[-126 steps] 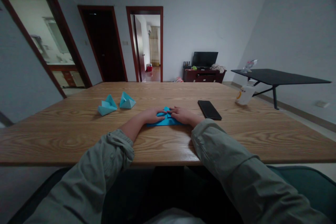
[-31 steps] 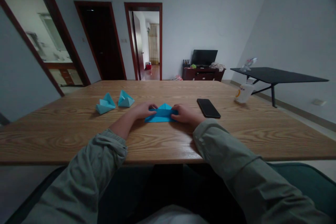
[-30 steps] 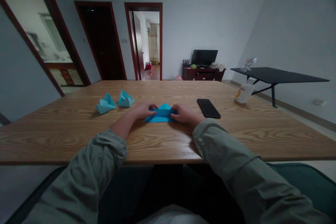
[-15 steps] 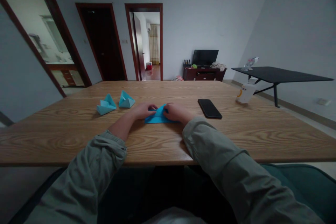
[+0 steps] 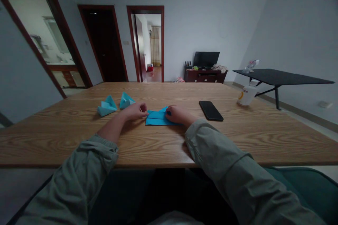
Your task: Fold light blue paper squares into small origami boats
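My left hand (image 5: 133, 111) has slid away toward nine o'clock since half a second ago, baring more of the blue sheet (image 5: 154, 121); my right hand has stayed on the paper. Taking that sheet as the middle of the dial, two pale blue folded shapes sit on the wooden table (image 5: 158, 149) toward ten o'clock: the farther left one (image 5: 107, 106) stands apart from its neighbour (image 5: 125, 100), which my left hand partly overlaps in my view. That hand is curled narrow, fingertips at the sheet's left edge; I can't tell whether they touch it. The folded sheet lies flat straight in front of me, a point rising at twelve o'clock. My right hand (image 5: 180, 114) has hold of its right part between thumb and fingers. The black phone (image 5: 211, 110) lies flat between two and three o'clock, and a white container (image 5: 246, 95) stands farther out at two o'clock.
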Action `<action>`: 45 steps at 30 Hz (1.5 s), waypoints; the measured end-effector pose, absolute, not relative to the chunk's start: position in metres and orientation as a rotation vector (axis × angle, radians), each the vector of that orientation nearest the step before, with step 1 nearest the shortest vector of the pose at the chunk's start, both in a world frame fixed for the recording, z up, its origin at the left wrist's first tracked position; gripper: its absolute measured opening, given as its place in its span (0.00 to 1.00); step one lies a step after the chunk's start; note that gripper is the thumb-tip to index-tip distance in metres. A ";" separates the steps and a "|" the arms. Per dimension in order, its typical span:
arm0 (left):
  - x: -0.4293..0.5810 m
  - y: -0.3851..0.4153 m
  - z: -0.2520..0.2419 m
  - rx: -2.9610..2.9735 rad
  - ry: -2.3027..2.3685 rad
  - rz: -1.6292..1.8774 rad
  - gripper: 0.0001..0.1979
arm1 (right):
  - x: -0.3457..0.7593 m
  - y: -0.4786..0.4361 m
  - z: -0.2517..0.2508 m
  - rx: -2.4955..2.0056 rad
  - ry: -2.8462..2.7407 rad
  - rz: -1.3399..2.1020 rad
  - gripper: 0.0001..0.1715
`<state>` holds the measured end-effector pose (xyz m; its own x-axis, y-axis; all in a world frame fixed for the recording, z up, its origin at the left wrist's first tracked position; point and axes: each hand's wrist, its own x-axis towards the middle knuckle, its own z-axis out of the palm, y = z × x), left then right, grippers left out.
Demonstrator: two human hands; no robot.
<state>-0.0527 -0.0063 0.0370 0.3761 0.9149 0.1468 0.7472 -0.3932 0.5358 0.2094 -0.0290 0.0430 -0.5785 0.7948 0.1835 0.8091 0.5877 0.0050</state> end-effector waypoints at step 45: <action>-0.049 -0.001 0.027 1.816 1.277 0.732 0.22 | 0.212 -0.029 0.042 -1.352 -2.625 -0.098 0.16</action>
<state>-0.0493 -0.0015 0.0272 0.3287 0.9442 0.0187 0.4932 -0.1885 0.8492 0.2121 -0.0292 0.0420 -0.5674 0.7999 0.1955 0.8123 0.5827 -0.0269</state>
